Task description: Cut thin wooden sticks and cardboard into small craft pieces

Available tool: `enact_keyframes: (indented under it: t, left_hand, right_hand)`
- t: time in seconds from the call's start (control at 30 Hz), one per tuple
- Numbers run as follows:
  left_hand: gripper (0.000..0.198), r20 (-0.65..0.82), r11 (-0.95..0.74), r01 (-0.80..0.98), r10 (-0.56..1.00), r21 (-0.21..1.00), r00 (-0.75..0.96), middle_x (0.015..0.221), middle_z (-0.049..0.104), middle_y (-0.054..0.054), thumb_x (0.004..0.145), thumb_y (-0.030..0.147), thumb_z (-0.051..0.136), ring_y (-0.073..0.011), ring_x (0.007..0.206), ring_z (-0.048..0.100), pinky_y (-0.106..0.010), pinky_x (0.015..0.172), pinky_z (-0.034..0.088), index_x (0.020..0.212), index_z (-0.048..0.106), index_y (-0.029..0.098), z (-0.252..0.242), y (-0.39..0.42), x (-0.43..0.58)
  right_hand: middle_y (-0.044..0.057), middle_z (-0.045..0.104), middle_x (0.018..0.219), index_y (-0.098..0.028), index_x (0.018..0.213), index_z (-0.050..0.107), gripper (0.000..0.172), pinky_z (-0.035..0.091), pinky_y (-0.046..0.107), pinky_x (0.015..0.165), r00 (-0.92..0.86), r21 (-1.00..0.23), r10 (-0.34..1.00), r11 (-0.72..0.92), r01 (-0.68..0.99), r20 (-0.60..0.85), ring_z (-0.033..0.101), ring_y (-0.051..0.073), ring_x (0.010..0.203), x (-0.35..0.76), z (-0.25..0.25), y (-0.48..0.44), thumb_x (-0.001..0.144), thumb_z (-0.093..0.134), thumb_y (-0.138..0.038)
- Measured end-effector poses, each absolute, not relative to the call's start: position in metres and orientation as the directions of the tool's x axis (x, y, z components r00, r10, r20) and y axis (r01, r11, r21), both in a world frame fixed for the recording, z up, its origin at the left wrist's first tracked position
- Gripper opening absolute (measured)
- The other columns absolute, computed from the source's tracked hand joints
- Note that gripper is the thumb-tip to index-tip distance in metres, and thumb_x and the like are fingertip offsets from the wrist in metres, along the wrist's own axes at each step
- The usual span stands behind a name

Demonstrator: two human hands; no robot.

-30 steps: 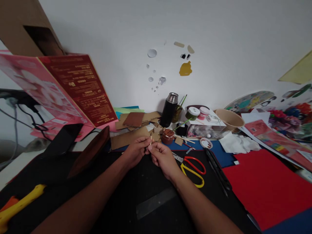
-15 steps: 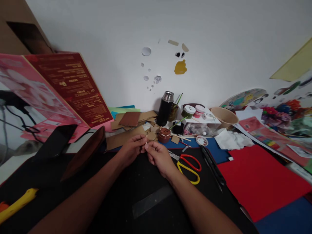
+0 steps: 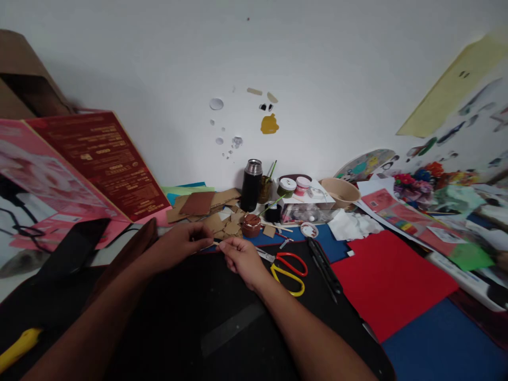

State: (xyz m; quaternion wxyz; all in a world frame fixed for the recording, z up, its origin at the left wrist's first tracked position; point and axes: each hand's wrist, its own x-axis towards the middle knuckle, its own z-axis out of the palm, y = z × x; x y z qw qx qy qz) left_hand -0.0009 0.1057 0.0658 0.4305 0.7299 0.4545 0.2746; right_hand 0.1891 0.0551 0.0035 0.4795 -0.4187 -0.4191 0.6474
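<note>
My right hand (image 3: 244,260) is closed, thumb and forefinger pinching a small pale piece (image 3: 216,243) too tiny to name. Just left of it is my left hand (image 3: 182,242), its thumb and forefinger a little apart, close to the piece's free end. Both hands are above the far edge of the black mat (image 3: 178,317). Right of my right hand lie scissors (image 3: 289,269) with one red and one yellow handle. Beyond the hands are cut cardboard pieces (image 3: 228,225) and an open jar of brown paint (image 3: 251,226).
A black thermos (image 3: 252,188) stands near the wall. Paint jars (image 3: 287,186) sit on a white box. On the right are a black utility knife (image 3: 323,264) and a red sheet (image 3: 392,286). A standing red card (image 3: 99,164) and a dark phone (image 3: 75,248) are on the left.
The view has swung right, shifting the scene leftward. My hands have drawn slightly apart; the left fingers have loosened, while the right keeps its pinch on the small piece.
</note>
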Motion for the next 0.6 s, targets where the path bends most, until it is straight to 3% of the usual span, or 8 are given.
enact_keyframes:
  t: [0.23, 0.6]
  left_hand:
    - [0.028, 0.001, -0.203, 0.465, 0.917, 0.862, 0.399, 0.08, 0.075, -0.003, 0.08, 0.052, 0.068, -0.025, 0.076, 0.062, -0.029, 0.069, 0.043, 0.084, 0.079, 0.026, 0.047, 0.065, 0.003]
    - [0.051, -0.085, 0.003, 0.37, 0.975, 0.929, 0.206, 0.061, 0.055, 0.004, 0.079, 0.072, 0.064, -0.0154, 0.055, 0.048, -0.024, 0.053, 0.035, 0.088, 0.072, 0.022, 0.01, 0.044, 0.003]
  right_hand:
    - [-0.01, 0.044, 0.048, -0.017, 0.079, 0.065, 0.05, 0.02, 0.021, 0.041, -0.201, -0.958, 0.972, -0.168, -0.233, -0.122, 0.032, 0.006, 0.04, 0.19, 0.001, 0.056, 0.075, 0.076, -0.066]
    - [-0.01, 0.045, 0.047, -0.017, 0.081, 0.066, 0.051, 0.02, 0.022, 0.041, -0.21, -0.959, 0.972, -0.157, -0.236, -0.107, 0.032, 0.006, 0.04, 0.189, 0.002, 0.055, 0.077, 0.074, -0.068]
